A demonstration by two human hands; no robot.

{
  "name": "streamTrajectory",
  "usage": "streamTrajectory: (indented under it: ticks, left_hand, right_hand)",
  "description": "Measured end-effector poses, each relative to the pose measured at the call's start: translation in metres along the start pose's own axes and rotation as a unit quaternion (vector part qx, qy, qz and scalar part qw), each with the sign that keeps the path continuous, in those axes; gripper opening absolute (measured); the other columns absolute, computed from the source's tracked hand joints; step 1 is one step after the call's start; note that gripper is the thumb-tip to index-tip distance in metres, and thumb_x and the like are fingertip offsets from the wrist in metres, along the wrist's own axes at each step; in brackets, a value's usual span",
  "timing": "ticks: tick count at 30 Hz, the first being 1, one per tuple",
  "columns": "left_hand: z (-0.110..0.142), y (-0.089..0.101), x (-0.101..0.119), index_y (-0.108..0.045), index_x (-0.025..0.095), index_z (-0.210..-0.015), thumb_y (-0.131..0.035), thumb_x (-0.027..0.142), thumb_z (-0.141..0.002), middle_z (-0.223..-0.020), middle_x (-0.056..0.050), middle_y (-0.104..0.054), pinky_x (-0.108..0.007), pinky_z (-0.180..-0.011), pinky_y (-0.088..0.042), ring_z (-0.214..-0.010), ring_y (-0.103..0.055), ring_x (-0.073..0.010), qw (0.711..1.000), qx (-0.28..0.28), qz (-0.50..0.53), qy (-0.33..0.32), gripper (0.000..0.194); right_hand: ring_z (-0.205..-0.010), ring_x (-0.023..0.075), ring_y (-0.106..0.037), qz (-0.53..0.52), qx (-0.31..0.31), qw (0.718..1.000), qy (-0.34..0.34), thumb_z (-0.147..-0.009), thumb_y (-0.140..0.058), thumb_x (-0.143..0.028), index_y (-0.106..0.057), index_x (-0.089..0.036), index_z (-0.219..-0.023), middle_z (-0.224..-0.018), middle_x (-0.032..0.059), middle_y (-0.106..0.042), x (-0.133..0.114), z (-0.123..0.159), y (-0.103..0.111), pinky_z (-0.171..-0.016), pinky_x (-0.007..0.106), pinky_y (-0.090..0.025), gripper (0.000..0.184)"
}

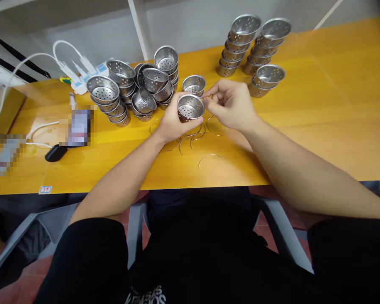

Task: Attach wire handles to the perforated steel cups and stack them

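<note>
Left hand (168, 124): grasping one cup (191, 110), mouth up, long axis roughly upright. The cup lies just left of your right hand (232, 103), whose thumb and forefinger close in beside its right rim; cannot tell whether they pinch a wire. Both hands are near it.

Counts: 1 held cup; 1 other cup (194, 83) just beyond it; 3 stacks (233, 55) beyond and right of your right hand. Cup heap (145, 99) left of and beyond your left hand: overlapped, no sure count. Curved wires (205, 156) on the tabletop (319, 105), nearer you than the hands: several, tangled, exact number unclear.
</note>
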State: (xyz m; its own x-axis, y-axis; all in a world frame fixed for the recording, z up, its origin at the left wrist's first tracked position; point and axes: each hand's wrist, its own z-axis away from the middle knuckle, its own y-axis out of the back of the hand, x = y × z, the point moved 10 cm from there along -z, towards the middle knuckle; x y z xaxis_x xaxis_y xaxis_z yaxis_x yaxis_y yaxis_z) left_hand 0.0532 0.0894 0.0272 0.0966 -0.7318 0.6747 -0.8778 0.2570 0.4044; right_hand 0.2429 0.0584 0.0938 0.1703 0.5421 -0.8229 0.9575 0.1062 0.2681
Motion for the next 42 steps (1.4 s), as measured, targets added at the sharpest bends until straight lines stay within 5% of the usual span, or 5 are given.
streamTrajectory:
  ticks: [16,27,31,36,42]
  left_hand:
    - [0.005,-0.012,0.001,-0.049,0.029,-0.175,-0.097,0.090,-0.101,-0.164,-0.015,-0.073,-0.070,-0.146,-0.061,-0.160,-0.078,-0.0403,0.998,-0.027,-0.033,0.040,0.108]
    - [0.004,-0.011,0.012,-0.056,0.030,-0.166,-0.106,0.098,-0.088,-0.151,-0.010,-0.078,-0.058,-0.126,-0.073,-0.132,-0.087,-0.0306,0.998,-0.003,-0.016,0.056,0.115]
    - [0.002,-0.009,0.019,-0.063,0.028,-0.159,-0.101,0.104,-0.087,-0.143,-0.008,-0.081,-0.054,-0.121,-0.074,-0.124,-0.086,-0.0274,0.997,0.009,0.004,0.073,0.111]
    - [0.001,-0.002,0.012,-0.072,0.028,-0.150,-0.094,0.108,-0.091,-0.126,-0.005,-0.082,-0.051,-0.117,-0.072,-0.115,-0.082,-0.0248,0.988,0.007,0.064,0.142,0.101]
    - [0.000,-0.005,0.021,-0.075,0.027,-0.142,-0.090,0.113,-0.089,-0.119,-0.004,-0.082,-0.044,-0.107,-0.071,-0.110,-0.080,-0.0227,0.986,-0.008,0.087,0.146,0.102]
  right_hand:
    - [-0.059,0.0167,-0.045,0.014,0.014,0.999,-0.033,-0.101,-0.113,-0.043,-0.077,-0.030,-0.095,-0.068,-0.0021,-0.058,0.002,0.002,-0.001,-0.051,0.034,-0.041,0.039]
    - [-0.061,0.0185,-0.045,0.053,0.021,0.997,-0.048,-0.097,-0.103,-0.028,-0.078,-0.030,-0.104,-0.066,-0.0052,-0.049,-0.009,0.005,-0.013,-0.057,0.036,-0.043,0.026]
    - [-0.064,0.0212,-0.051,0.028,0.035,0.999,-0.023,-0.104,-0.103,-0.045,-0.081,-0.030,-0.097,-0.069,-0.0003,-0.057,-0.024,0.005,-0.010,-0.058,0.039,-0.049,0.027]
    - [-0.079,0.0286,-0.070,-0.036,-0.016,0.999,-0.027,-0.097,-0.106,-0.092,-0.085,-0.032,-0.097,-0.089,0.0074,-0.078,-0.042,0.005,-0.013,-0.064,0.045,-0.063,0.063]
    - [-0.062,0.0203,-0.062,-0.092,-0.085,0.990,-0.059,-0.082,-0.112,-0.104,-0.085,-0.033,-0.109,-0.088,0.0029,-0.081,-0.039,0.006,-0.022,-0.049,0.038,-0.053,0.080]
